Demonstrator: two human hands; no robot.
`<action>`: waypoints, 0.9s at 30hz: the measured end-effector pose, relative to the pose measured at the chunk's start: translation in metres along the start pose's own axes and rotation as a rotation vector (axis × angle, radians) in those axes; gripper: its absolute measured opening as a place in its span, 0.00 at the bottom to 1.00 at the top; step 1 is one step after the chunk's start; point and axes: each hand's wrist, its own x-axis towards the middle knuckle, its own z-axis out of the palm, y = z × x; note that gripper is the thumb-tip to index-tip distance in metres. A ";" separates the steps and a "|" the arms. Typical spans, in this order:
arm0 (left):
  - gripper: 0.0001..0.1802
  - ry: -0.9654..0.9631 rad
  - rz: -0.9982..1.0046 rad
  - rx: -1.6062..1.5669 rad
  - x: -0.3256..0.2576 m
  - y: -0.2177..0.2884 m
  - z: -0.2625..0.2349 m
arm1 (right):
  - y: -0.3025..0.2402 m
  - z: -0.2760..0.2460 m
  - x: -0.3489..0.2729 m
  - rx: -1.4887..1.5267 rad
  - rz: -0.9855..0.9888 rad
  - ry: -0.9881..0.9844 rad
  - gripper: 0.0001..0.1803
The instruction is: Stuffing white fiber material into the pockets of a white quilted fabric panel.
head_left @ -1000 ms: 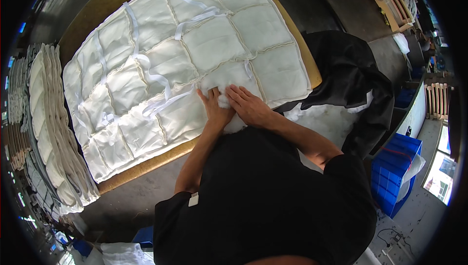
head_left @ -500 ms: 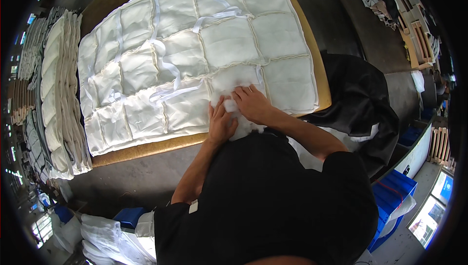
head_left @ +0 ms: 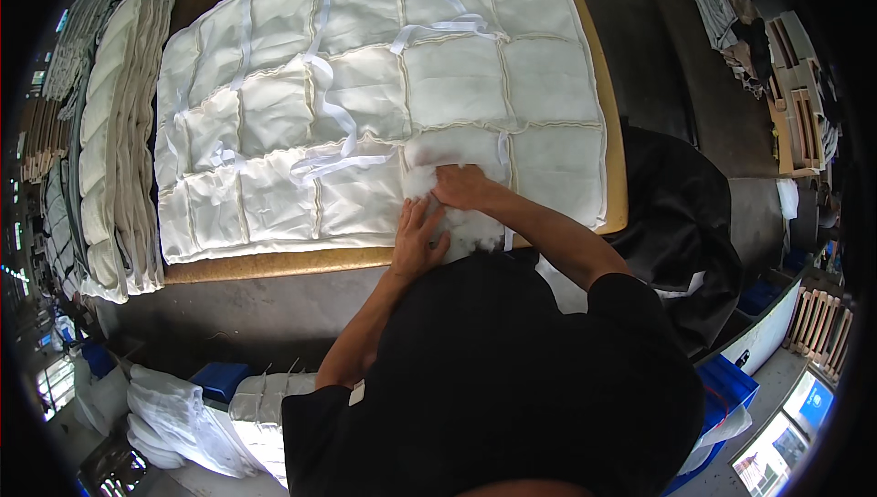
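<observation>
A white quilted panel (head_left: pixel 356 100), sewn into square pockets with raised seams, lies on a tan-edged board (head_left: pixel 274 265). At its near edge, fluffy white fibre filling (head_left: pixel 470 230) bulges out by one pocket. My right hand (head_left: pixel 463 188) presses into that pocket and filling, its fingertips hidden. Just left of it, my left hand (head_left: pixel 418 239) rests against the filling and the panel's edge, fingers stretched and slightly apart. White ribbon ties (head_left: pixel 333 113) lie loose across the panel.
A stack of folded cream and grey padded pieces (head_left: pixel 119 141) stands along the left. Black fabric (head_left: pixel 681 214) is heaped right of the board. Behind me are blue crates (head_left: pixel 726 396) and white bundled material (head_left: pixel 174 415). Wooden slatted pieces (head_left: pixel 819 333) stand far right.
My right hand has pushed deeper into the pocket, and its fingers have gone out of sight. My left hand has shifted slightly, its fingers still spread. The view has moved a little.
</observation>
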 end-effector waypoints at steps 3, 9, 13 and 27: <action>0.27 -0.008 0.040 0.002 0.000 -0.004 0.001 | -0.007 -0.018 -0.021 0.115 -0.002 -0.055 0.24; 0.23 -0.064 0.038 -0.106 0.017 0.012 -0.029 | -0.024 -0.011 -0.066 0.032 0.010 0.328 0.33; 0.23 0.261 -0.177 -0.258 0.059 0.023 -0.056 | -0.030 0.003 -0.049 0.096 0.126 0.220 0.32; 0.27 0.167 0.074 0.194 0.116 -0.039 0.015 | -0.030 0.005 -0.030 0.084 0.377 0.191 0.29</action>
